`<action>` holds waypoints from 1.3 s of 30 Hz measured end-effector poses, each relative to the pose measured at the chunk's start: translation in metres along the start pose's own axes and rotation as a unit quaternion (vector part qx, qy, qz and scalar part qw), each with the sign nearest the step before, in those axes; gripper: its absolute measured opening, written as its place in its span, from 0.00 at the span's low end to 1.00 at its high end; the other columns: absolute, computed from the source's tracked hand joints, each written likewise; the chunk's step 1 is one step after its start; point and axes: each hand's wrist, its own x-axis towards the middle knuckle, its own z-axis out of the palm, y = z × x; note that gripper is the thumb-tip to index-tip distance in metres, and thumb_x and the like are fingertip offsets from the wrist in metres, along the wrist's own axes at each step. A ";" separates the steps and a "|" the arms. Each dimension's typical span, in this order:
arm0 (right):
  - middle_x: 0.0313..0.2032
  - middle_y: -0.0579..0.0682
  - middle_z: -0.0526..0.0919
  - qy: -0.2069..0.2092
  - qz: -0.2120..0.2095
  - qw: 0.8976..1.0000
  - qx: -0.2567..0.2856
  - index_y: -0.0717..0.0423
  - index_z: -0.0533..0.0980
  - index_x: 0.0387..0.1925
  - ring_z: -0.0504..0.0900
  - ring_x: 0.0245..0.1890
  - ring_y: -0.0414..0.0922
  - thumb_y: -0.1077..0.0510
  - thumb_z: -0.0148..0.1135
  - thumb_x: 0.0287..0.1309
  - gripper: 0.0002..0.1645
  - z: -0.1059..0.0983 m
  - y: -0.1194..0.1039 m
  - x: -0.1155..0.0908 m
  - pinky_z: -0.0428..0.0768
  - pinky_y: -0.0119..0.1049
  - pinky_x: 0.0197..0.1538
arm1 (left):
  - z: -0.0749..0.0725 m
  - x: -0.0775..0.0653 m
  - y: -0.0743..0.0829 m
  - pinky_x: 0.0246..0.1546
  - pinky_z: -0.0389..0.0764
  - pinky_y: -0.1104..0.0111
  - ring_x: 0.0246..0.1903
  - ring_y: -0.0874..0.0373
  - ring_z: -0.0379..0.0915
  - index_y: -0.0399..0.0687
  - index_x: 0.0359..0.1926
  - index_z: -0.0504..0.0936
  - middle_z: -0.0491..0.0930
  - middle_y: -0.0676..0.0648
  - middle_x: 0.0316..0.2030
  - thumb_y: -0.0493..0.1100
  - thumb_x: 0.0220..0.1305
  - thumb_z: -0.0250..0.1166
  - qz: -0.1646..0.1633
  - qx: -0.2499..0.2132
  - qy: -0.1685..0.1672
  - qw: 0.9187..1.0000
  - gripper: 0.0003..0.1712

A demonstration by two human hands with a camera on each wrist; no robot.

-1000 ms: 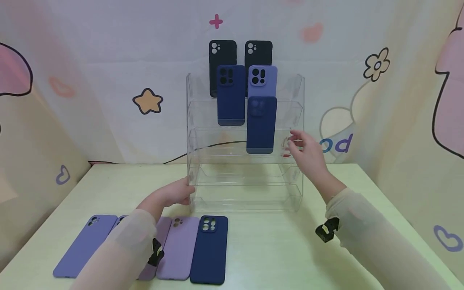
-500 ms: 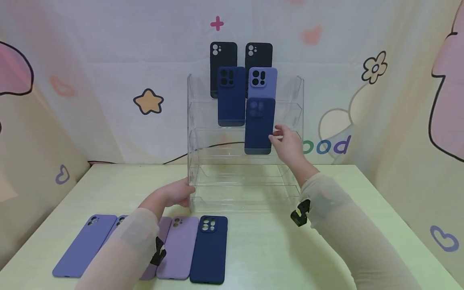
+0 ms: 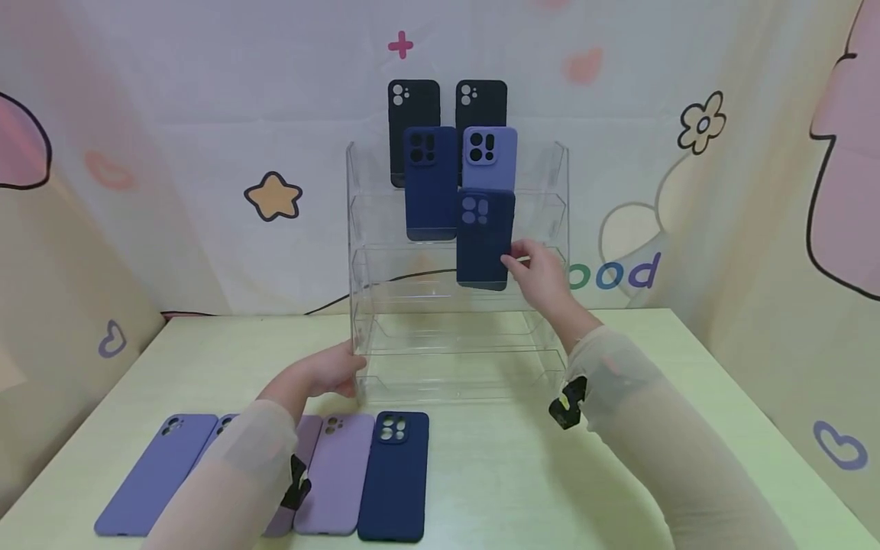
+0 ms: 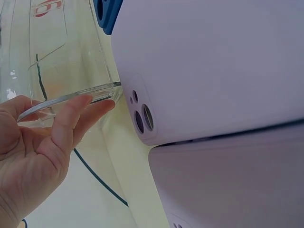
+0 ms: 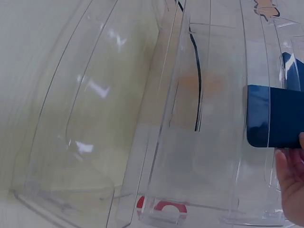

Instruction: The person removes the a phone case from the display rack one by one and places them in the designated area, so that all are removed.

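Note:
A clear tiered display rack stands on the table. My left hand grips the rack's left side panel low down; in the left wrist view its fingers and thumb lie on either side of the panel. My right hand pinches the right edge of a navy phone case, which stands slightly tilted on a middle tier. The light purple case behind it shows through its camera cutouts. In the right wrist view, fingers meet the lower end of the navy case.
Two black cases stand on the top tier, with another navy case below them. Several cases lie in a row at the table's front left, including a lilac case and a navy one; my left sleeve covers part of the row.
My right hand has moved left from the rack's right side to the navy case and pinches its edge. The case has shifted and tilted slightly. My left hand keeps its grip on the rack.

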 end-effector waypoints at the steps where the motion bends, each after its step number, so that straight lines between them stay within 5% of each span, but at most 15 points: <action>1: 0.50 0.57 0.76 0.007 -0.009 1.000 0.007 0.61 0.71 0.54 0.76 0.49 0.52 0.54 0.52 0.67 0.20 -0.001 0.001 0.000 0.76 0.45 0.48 | 0.000 0.000 0.000 0.32 0.76 0.63 0.22 0.55 0.63 0.42 0.72 0.35 0.49 0.28 0.66 0.34 0.69 0.39 -0.002 0.002 0.002 1.000 0.35; 5: 0.47 0.56 0.78 0.049 -0.049 0.997 0.033 0.61 0.73 0.50 0.78 0.46 0.50 0.56 0.53 0.66 0.16 -0.007 0.001 -0.005 0.78 0.42 0.42 | 0.000 -0.002 0.002 0.40 0.77 0.59 0.39 0.48 0.70 0.40 0.72 0.36 0.50 0.27 0.66 0.34 0.70 0.39 -0.006 0.007 0.006 1.000 0.34; 11: 0.43 0.57 0.80 0.074 -0.096 0.992 0.044 0.63 0.75 0.45 0.80 0.40 0.49 0.58 0.54 0.65 0.13 -0.018 0.004 -0.019 0.76 0.33 0.35 | 0.002 -0.004 0.002 0.48 0.74 0.51 0.53 0.39 0.66 0.38 0.72 0.37 0.53 0.28 0.65 0.34 0.70 0.38 -0.001 -0.002 0.006 1.000 0.33; 18: 0.40 0.59 0.80 0.016 -0.087 0.996 0.009 0.65 0.74 0.46 0.80 0.38 0.51 0.56 0.54 0.65 0.15 -0.023 0.017 -0.047 0.79 0.40 0.39 | 0.004 -0.006 0.001 0.48 0.74 0.51 0.55 0.38 0.64 0.38 0.72 0.36 0.48 0.28 0.67 0.34 0.70 0.38 -0.005 -0.003 0.005 1.000 0.34; 27: 0.40 0.59 0.81 -0.055 -0.040 0.998 0.017 0.66 0.74 0.50 0.82 0.39 0.52 0.57 0.56 0.64 0.18 -0.017 0.043 -0.086 0.79 0.44 0.45 | 0.002 -0.004 0.002 0.49 0.73 0.50 0.54 0.39 0.66 0.38 0.72 0.37 0.55 0.28 0.64 0.33 0.69 0.38 0.003 -0.005 0.002 1.000 0.34; 39: 0.38 0.56 0.83 -0.155 0.040 0.983 0.084 0.68 0.75 0.48 0.82 0.38 0.51 0.59 0.57 0.62 0.17 -0.001 0.057 -0.133 0.80 0.41 0.44 | 0.002 -0.005 0.001 0.49 0.73 0.51 0.54 0.40 0.66 0.40 0.72 0.37 0.55 0.30 0.64 0.34 0.70 0.38 0.010 -0.005 -0.006 1.000 0.33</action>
